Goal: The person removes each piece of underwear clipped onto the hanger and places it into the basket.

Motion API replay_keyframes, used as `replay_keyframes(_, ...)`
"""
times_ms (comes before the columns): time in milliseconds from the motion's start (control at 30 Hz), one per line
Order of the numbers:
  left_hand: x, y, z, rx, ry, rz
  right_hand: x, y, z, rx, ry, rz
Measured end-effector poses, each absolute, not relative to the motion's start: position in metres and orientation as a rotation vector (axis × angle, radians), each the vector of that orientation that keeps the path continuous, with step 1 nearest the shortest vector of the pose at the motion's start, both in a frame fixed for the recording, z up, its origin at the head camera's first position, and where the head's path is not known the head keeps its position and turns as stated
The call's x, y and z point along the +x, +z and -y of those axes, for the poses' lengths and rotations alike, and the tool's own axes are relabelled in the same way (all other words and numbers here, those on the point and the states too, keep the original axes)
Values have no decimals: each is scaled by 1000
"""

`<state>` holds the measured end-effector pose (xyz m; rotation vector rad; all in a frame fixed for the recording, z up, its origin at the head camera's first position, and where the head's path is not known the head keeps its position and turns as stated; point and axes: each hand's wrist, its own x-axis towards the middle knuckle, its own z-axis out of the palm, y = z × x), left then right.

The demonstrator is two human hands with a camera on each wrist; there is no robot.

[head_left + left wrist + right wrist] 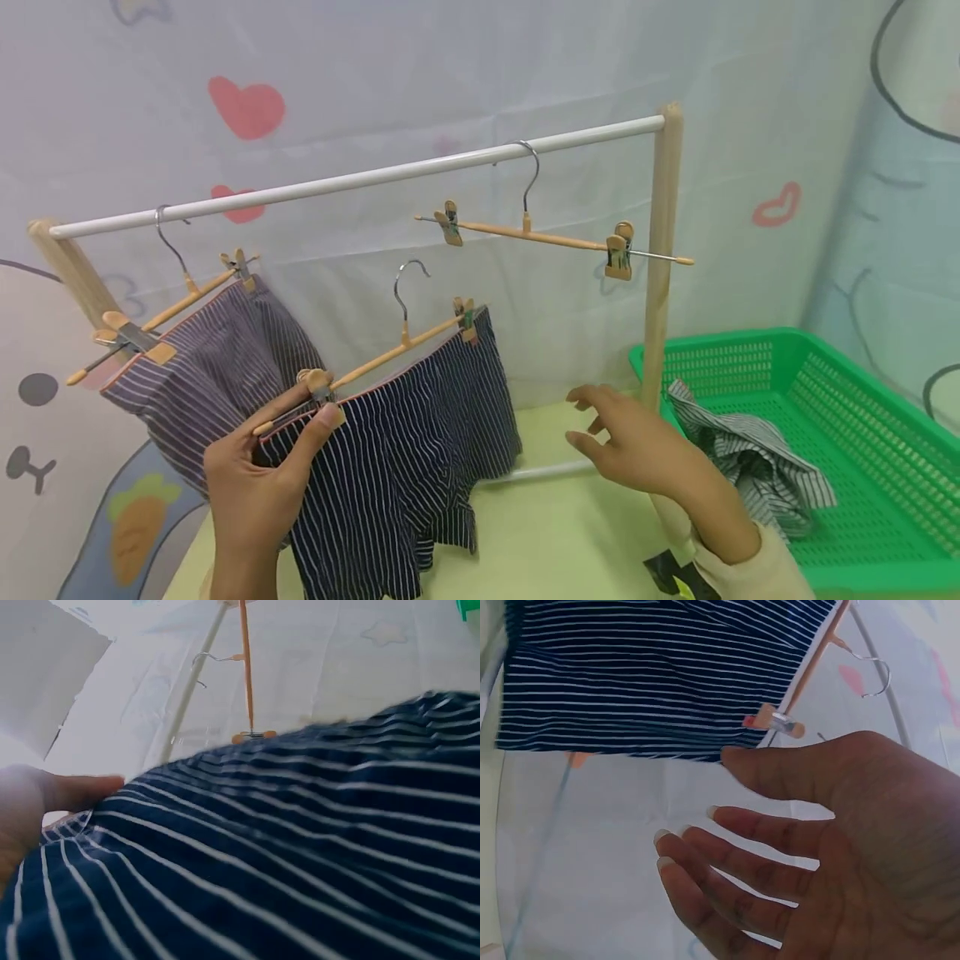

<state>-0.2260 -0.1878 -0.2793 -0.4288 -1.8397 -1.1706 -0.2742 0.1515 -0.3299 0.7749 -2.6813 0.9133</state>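
Navy white-striped shorts [390,450] hang by both waistband corners from a wooden clip hanger [382,360], whose metal hook [401,292] is free of the rail. My left hand [258,475] grips this hanger's near end at the clip, thumb in front and fingers behind. In the left wrist view the shorts [285,840] hide most of that hand. My right hand [637,437] is apart from the shorts in the head view, fingers relaxed and holding nothing. The right wrist view shows that hand [802,825] with its fingers spread below the hanger's far clip [769,720].
A white rail [375,175] on wooden posts crosses the view. At its left hang purplish-grey striped shorts [217,350] on another hanger; a bare clip hanger [540,237] hangs at the right. A green basket [885,500] holds a crumpled striped garment [757,462].
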Motion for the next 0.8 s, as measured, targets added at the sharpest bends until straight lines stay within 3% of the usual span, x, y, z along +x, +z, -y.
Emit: replay_keyframes(800,-237,-293,176,-662,-1485,2069,-291,-328,-156,778,958,2493)
